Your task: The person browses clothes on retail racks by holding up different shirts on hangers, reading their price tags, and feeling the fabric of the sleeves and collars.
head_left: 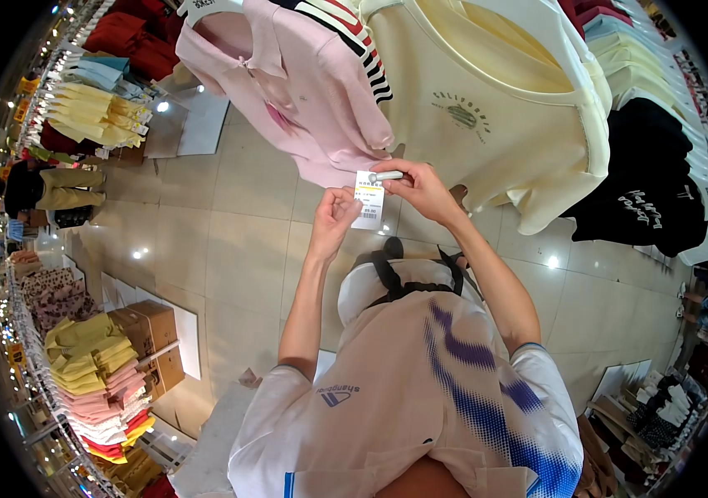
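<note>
A white price tag (368,217) with a yellow stripe and printed text faces up between my hands. My left hand (335,217) is closed, with its thumb and fingers pinching the tag's left edge. In my right hand (418,189) is a short grey-white stick-shaped item (386,176), its tip over the upper part of the tag; its exact kind is unclear. Just beyond the hands hangs a pink collared shirt (287,87), its lower edge close to the tag. Right of it hangs a cream top (486,116) with "California" lettering.
A black shirt (640,178) with white lettering hangs at the right. Racks of folded-looking yellow tops (92,112) and yellow-green garments (92,349) line the left. Cardboard boxes (148,336) stand on the tiled floor (242,249). Another person (59,187) stands at the far left.
</note>
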`<control>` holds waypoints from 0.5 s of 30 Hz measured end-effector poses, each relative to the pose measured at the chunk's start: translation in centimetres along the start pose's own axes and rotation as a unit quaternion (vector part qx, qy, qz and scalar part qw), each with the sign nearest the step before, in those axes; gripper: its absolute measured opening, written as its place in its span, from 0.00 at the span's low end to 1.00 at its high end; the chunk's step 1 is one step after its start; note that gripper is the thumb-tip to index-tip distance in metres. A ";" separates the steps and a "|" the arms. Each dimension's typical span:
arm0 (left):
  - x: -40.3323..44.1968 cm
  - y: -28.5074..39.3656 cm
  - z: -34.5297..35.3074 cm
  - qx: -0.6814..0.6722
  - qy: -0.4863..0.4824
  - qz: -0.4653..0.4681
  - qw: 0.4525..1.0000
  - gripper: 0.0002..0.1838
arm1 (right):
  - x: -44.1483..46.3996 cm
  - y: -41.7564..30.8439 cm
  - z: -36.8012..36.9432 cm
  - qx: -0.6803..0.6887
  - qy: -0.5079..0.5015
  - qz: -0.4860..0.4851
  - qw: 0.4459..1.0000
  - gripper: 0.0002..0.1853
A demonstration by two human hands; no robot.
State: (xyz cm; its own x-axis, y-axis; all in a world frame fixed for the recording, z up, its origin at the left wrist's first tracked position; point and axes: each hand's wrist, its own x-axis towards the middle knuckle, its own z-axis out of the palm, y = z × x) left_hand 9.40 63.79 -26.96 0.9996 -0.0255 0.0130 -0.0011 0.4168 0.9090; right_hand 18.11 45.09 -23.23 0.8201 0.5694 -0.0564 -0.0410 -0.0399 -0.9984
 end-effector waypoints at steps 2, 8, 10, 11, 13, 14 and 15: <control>-0.2 0.6 0.7 -0.046 0.063 -0.054 0.995 0.06 | 0.0 0.0 0.0 -0.010 0.000 0.001 1.000 0.13; -0.4 -1.2 -0.9 -0.008 0.038 -0.101 0.994 0.07 | -0.1 -0.7 0.0 -0.022 -0.008 0.028 0.999 0.13; -0.4 -0.9 -0.8 -0.004 0.038 -0.116 0.993 0.08 | 0.0 -0.4 0.2 0.009 -0.007 0.017 1.000 0.14; -0.5 -0.8 -0.8 -0.001 0.037 -0.131 0.991 0.08 | 0.0 -0.4 0.2 0.008 -0.007 0.017 1.000 0.14; -0.5 -0.7 -0.9 0.013 0.035 -0.139 0.990 0.08 | 0.0 -0.4 0.2 0.005 0.006 0.014 1.000 0.13; -0.6 -0.7 -0.9 0.026 0.034 -0.147 0.988 0.08 | 0.0 -0.4 0.1 0.005 0.006 0.013 1.000 0.13; -0.6 -0.7 -1.0 0.026 0.033 -0.147 0.988 0.08 | 0.0 -0.3 0.1 -0.004 0.005 0.018 1.000 0.13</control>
State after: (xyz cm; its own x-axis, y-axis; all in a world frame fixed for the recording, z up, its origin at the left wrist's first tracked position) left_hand 8.81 64.39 -28.03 0.9565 -0.0783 -0.2812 0.2904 0.3528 0.8895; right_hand 18.07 45.17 -22.91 0.8236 0.5597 -0.0919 -0.0658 -0.0667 -0.9956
